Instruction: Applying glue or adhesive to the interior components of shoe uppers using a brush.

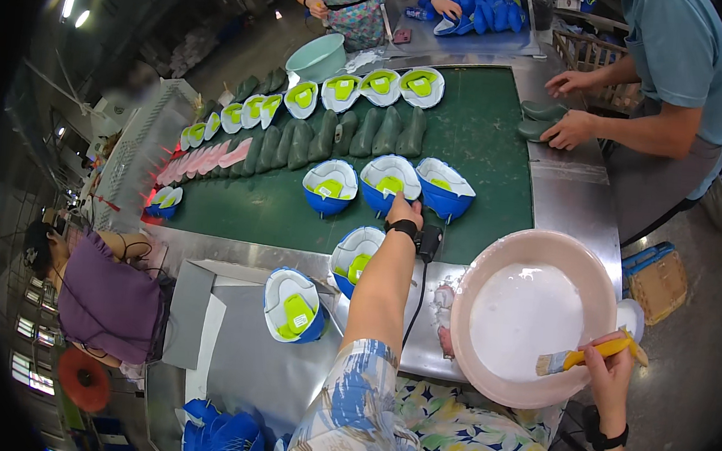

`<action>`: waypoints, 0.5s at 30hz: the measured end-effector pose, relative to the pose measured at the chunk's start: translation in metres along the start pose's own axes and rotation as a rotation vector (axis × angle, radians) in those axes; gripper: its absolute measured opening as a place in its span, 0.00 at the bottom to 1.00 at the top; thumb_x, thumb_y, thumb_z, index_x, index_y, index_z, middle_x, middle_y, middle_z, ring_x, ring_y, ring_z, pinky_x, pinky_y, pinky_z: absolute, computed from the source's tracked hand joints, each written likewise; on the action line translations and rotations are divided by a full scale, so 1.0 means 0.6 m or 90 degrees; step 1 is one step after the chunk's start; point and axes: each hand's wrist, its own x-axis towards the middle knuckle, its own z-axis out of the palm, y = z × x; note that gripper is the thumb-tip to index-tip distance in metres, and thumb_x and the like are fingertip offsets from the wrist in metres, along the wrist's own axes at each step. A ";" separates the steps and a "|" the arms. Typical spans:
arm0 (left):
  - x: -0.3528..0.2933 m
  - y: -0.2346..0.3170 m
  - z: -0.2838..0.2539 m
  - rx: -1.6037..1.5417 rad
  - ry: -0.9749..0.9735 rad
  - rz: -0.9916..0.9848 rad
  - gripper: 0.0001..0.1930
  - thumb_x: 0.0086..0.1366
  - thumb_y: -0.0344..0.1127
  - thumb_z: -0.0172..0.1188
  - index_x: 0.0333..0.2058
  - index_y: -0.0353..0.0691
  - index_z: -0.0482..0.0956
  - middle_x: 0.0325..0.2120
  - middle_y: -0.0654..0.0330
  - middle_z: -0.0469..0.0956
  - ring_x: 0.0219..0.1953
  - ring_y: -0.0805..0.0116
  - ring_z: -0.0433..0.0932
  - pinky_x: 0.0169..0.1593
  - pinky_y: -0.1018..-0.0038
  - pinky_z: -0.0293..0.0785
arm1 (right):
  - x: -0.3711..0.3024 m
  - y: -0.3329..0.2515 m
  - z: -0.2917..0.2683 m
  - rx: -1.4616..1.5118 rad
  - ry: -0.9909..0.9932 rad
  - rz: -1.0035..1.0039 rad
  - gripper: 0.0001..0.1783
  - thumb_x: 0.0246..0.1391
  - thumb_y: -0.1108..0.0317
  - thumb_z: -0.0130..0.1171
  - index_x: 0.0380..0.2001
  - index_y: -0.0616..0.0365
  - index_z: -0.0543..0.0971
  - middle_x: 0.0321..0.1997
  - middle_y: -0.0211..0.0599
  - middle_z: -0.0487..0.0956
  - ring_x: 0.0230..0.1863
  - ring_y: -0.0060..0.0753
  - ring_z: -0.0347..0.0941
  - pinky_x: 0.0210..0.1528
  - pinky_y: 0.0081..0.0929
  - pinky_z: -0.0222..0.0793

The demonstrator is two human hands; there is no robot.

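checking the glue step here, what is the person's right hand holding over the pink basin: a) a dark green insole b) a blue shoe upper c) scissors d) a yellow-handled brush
d: the right hand has its grip on a yellow-handled brush, bristles over the white liquid in the pink basin.

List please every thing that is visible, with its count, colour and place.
Belt: one, dark green, centre.
Blue shoe pieces with white and yellow-green inside: three in a row mid-belt, two nearer on the metal table.
White pieces with yellow-green inserts: a row along the far belt.
Dark green soles: a row on the belt.
Basin: one, pink, holding white liquid, right.
Brush: one, yellow handle, over the basin.
Other people: several around the table.
Left hand: on the middle blue piece.
Right hand: grip on the brush.
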 end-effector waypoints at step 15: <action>-0.206 0.198 0.204 -0.046 0.040 -0.288 0.62 0.42 0.57 0.76 0.67 0.36 0.46 0.66 0.43 0.54 0.63 0.50 0.64 0.65 0.61 0.61 | 0.000 0.003 -0.006 -0.059 0.054 0.022 0.07 0.56 0.74 0.60 0.36 0.61 0.72 0.35 0.35 0.77 0.37 0.22 0.76 0.42 0.20 0.72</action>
